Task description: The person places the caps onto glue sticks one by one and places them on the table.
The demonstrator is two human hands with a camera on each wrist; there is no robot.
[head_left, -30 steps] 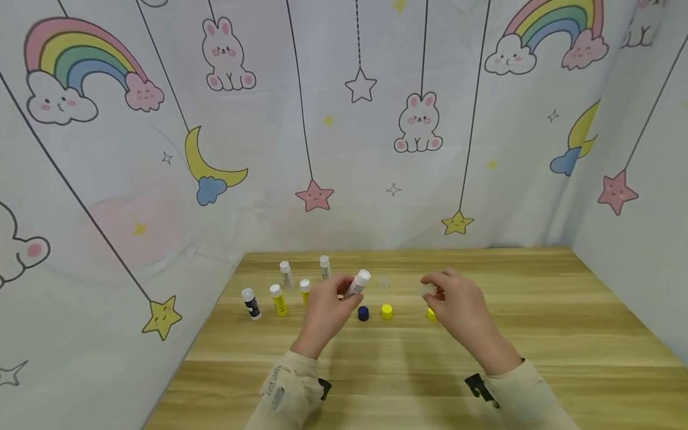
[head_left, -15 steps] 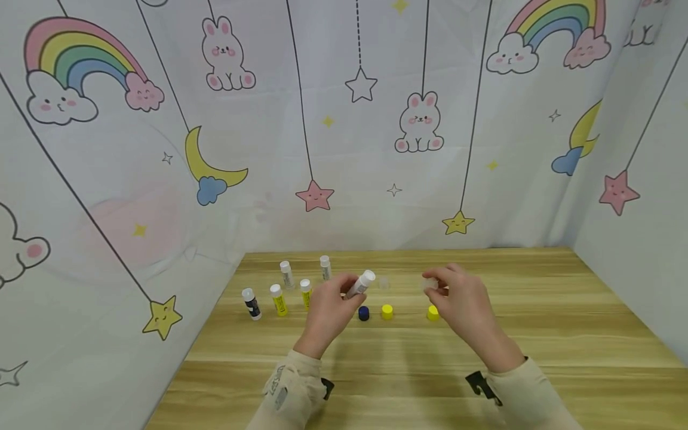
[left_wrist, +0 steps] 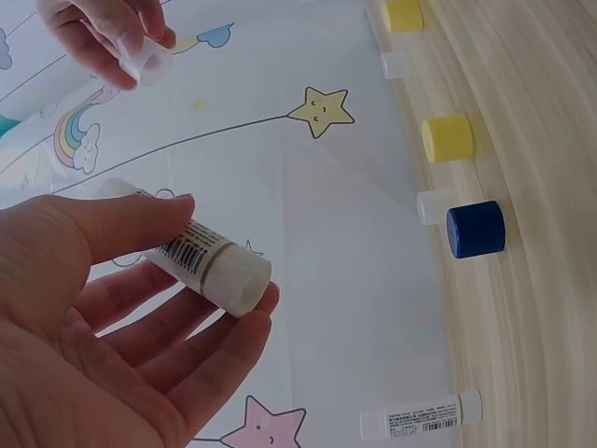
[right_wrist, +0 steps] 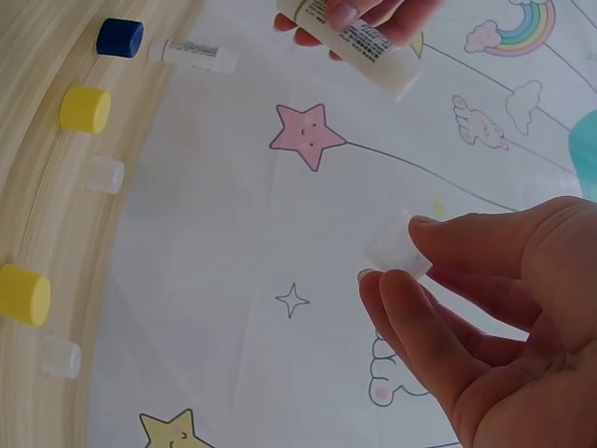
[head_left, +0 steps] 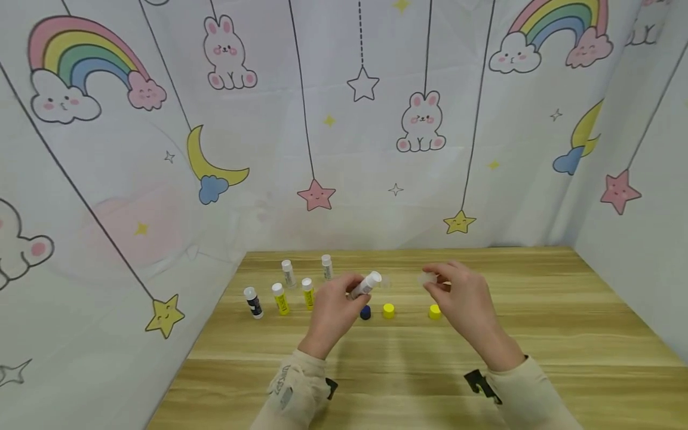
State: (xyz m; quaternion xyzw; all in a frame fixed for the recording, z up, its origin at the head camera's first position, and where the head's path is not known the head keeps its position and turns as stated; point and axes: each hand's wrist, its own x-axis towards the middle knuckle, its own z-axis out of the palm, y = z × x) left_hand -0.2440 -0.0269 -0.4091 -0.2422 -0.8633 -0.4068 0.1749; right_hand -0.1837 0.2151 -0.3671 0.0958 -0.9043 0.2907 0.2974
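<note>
My left hand [head_left: 352, 291] grips a white glue stick [head_left: 368, 283] with a barcode label [left_wrist: 198, 252], its uncapped end pointing right and up. To its right, my right hand [head_left: 435, 282] pinches a small translucent cap [head_left: 427, 278] between thumb and forefinger [right_wrist: 396, 250]. The cap and the stick's end are apart, both held above the wooden table [head_left: 537, 322]. The left wrist view shows the stick [left_wrist: 210, 263] lying across my fingers under the thumb.
On the table below the hands sit a blue cap [head_left: 365, 312], two yellow caps [head_left: 389, 310] [head_left: 434, 311] and a translucent cap [head_left: 384, 280]. Several capped glue sticks [head_left: 279, 298] stand at the left. Printed fabric walls [head_left: 344, 149] enclose the table.
The left hand has carried the stick a little to the right, toward the cap. The right hand has lifted the cap slightly.
</note>
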